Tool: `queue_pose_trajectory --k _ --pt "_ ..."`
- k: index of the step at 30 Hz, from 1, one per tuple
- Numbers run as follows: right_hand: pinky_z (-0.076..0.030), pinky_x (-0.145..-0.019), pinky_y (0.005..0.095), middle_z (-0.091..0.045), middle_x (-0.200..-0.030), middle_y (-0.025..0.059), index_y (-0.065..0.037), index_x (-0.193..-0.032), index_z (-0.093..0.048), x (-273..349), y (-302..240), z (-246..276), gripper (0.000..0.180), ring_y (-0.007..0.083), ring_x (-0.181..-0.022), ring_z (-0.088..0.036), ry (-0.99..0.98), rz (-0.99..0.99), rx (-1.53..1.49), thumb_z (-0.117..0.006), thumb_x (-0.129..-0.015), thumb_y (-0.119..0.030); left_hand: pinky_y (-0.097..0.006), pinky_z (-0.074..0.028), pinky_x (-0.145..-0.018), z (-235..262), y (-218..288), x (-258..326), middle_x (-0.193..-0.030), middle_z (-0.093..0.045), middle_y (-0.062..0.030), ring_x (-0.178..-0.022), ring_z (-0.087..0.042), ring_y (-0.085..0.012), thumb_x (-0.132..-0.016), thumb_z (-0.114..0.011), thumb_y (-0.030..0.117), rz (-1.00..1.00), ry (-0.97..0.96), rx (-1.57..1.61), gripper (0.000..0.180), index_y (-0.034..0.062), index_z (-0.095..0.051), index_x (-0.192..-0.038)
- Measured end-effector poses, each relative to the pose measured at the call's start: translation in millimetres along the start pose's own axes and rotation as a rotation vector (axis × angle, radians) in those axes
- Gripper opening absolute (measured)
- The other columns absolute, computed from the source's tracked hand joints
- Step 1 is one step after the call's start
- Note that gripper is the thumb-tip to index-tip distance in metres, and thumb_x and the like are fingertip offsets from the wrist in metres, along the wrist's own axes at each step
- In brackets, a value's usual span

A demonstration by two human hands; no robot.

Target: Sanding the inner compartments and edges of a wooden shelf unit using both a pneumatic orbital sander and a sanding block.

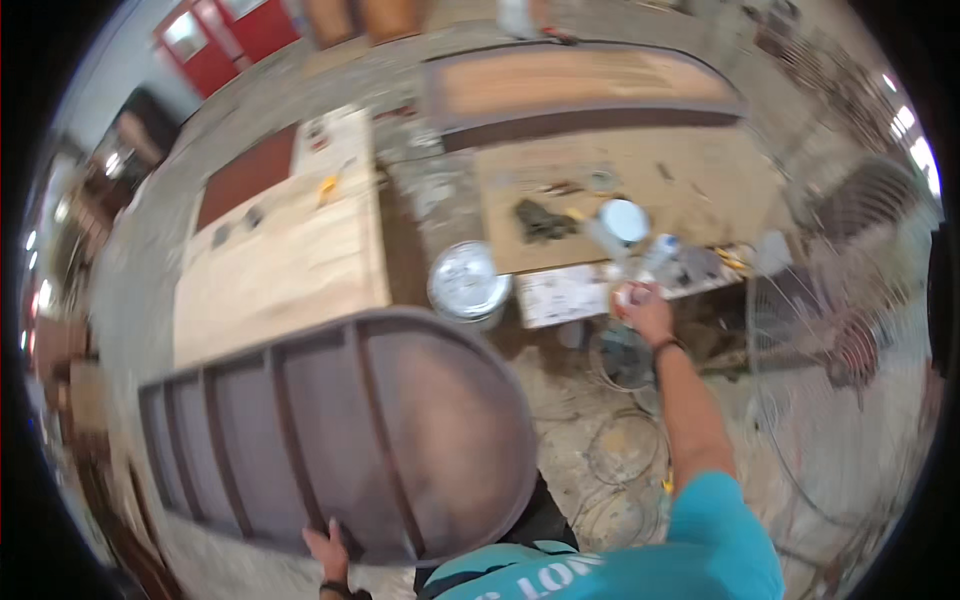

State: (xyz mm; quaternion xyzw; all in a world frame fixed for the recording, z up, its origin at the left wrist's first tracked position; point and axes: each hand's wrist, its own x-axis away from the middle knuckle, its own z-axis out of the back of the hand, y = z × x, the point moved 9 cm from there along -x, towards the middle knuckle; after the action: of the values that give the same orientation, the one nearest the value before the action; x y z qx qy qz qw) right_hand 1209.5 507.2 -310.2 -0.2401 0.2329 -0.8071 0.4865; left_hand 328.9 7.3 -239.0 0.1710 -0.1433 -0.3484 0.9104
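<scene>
The left hand [328, 552] grips the near edge of a brown arched ribbed wooden panel [350, 430], holding it steady. The right hand [645, 308] reaches far right, closed around a small white container [628, 293] at the cluttered worktable [700, 190]; the panel looks uncoated.

1. Whole view smeared by motion blur; small items on the far workbench [600, 190] unidentifiable.
2. Object under right hand [645, 310] too blurred to name; grip unclear.
3. Left hand [328, 552] partly tucked beneath arched brown panel [350, 430]; wrist cut by lower edge.
</scene>
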Motion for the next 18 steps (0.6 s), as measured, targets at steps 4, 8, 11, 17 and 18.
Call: queue_pose_trajectory --k 4,8,11,17,18 --pt "-0.061 -0.100 0.0494 -0.079 -0.123 0.0258 -0.008 -0.140 -0.062 94.0 -4.6 59.0 0.071 0.0449 -0.117 -0.079 0.035 0.097 -0.067 -0.095 -0.082 -0.032 -0.060 -0.047 -0.116 -1.8 -8.1 -20.7 -0.142 -0.063 -0.0359 -0.135 -0.060 -0.0554 -0.102 -0.082 0.028 -0.143 -0.023 -0.132 0.069 -0.0114 -0.052 -0.149" --pt "-0.061 -0.095 0.0477 -0.080 -0.114 0.0220 -0.007 -0.130 -0.064 214.2 -70.0 98.5 0.069 0.0391 -0.108 -0.080 -0.008 0.050 0.115 -0.100 -0.079 -0.037 -0.062 -0.041 -0.123 15.9 16.5 -40.5 -0.156 -0.055 -0.0372 -0.146 -0.052 -0.0563 -0.094 -0.084 0.016 -0.424 -0.103 -0.067 0.072 -0.0114 -0.052 -0.153" --pt "-0.061 -0.092 0.0447 -0.079 -0.106 0.0173 -0.006 -0.119 -0.067 315.4 -137.2 105.2 0.060 0.0319 -0.101 -0.080 -0.054 0.107 0.212 -0.101 -0.078 -0.033 -0.062 -0.038 -0.129 36.7 17.8 -46.6 -0.162 -0.053 -0.0359 -0.153 -0.047 -0.0556 -0.089 -0.086 0.014 -0.535 -0.175 -0.059 0.078 -0.0094 -0.053 -0.156" --pt "-0.065 -0.093 0.0435 -0.081 -0.108 0.0162 -0.004 -0.112 -0.067 524.3 -241.1 25.3 0.042 0.0264 -0.105 -0.081 -0.505 0.248 -0.012 -0.090 -0.076 -0.006 -0.060 -0.036 -0.133 33.6 20.2 -47.7 -0.165 -0.049 -0.0380 -0.157 -0.046 -0.0522 -0.097 -0.082 0.057 -0.602 -0.415 -0.051 0.099 -0.0177 -0.051 -0.155" --pt "-0.060 -0.104 0.0450 -0.081 -0.135 0.0195 -0.012 -0.138 -0.071 551.2 -279.3 -3.2 0.063 0.0363 -0.126 -0.078 -0.624 0.296 0.349 -0.098 -0.087 -0.037 -0.060 -0.034 -0.134 19.2 6.8 -44.3 -0.166 -0.047 -0.0384 -0.160 -0.042 -0.0522 -0.099 -0.081 0.057 -0.668 -0.367 0.011 0.098 -0.0166 -0.051 -0.156"
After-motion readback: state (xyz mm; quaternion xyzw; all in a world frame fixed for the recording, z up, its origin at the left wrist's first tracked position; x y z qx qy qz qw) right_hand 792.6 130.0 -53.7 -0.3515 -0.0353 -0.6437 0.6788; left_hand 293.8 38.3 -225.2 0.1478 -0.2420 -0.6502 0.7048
